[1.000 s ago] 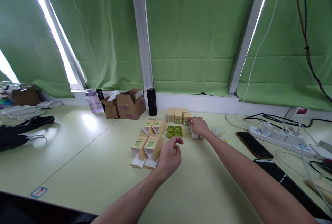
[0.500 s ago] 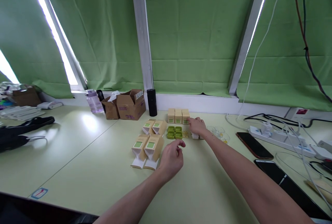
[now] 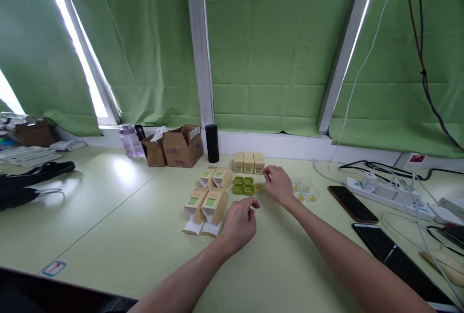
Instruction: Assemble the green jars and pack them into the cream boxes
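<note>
My left hand [image 3: 239, 220] hovers over the table just right of the front pair of tan boxes with green labels [image 3: 203, 205], whose white flaps lie out toward me. Its fingers are loosely curled with a gap to the thumb, and nothing shows in them. My right hand [image 3: 279, 185] is beside the row of closed tan boxes [image 3: 248, 162]. Its fingertips are drawn together; anything between them is hidden. Left of this hand lie small green square cups [image 3: 243, 186] and little yellowish pieces [image 3: 258, 187]. Clear plastic round pieces with yellow bits [image 3: 305, 189] lie right of it.
Another pair of tan boxes [image 3: 215, 177] stands behind the front pair. Farther back are a black cylinder [image 3: 212, 143], an open cardboard box [image 3: 183, 146] and a purple bottle [image 3: 131, 141]. Phones [image 3: 353, 204], a power strip [image 3: 389, 196] and cables line the right side.
My right hand has shifted slightly toward me, its fingers drawing back from the closed boxes. White pieces seen under it earlier no longer show. My left hand has stayed in place.
</note>
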Action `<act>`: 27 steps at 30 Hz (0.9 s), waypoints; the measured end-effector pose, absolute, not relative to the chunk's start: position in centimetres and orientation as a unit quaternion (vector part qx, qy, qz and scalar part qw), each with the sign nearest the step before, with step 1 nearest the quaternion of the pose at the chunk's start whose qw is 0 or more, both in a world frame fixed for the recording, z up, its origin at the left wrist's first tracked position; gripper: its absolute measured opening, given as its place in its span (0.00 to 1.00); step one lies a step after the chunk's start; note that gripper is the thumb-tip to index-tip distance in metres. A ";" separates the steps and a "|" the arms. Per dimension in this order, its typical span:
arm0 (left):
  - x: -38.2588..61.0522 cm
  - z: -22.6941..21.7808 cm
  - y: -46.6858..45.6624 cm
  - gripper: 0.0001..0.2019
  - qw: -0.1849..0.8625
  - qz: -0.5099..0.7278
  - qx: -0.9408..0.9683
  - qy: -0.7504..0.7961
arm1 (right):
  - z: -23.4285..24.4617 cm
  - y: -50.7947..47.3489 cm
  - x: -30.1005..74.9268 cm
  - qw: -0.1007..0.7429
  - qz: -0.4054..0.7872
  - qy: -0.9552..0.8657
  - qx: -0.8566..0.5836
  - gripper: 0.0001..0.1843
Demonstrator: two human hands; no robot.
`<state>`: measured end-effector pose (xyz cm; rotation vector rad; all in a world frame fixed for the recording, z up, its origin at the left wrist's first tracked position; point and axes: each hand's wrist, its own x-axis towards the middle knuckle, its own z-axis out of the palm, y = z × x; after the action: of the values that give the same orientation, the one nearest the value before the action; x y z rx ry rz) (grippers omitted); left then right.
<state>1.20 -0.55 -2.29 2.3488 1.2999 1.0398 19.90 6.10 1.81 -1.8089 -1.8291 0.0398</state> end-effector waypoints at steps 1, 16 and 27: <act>1.2 -2.3 -0.6 0.17 0.124 0.359 0.811 0.444 | 1.6 5.0 19.7 0.282 0.023 -0.683 -0.674 0.13; 0.3 -1.7 0.4 0.14 0.098 0.349 0.802 0.475 | -2.8 -3.0 18.1 0.225 0.099 -0.738 -0.628 0.09; -0.1 2.9 2.8 0.13 -0.073 0.164 0.852 0.492 | -2.1 -3.1 18.2 0.213 0.111 -0.739 -0.630 0.11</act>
<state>-0.09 2.78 2.85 2.8085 1.6205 0.5398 18.21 -3.11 -2.13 -1.7476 -2.0512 0.3094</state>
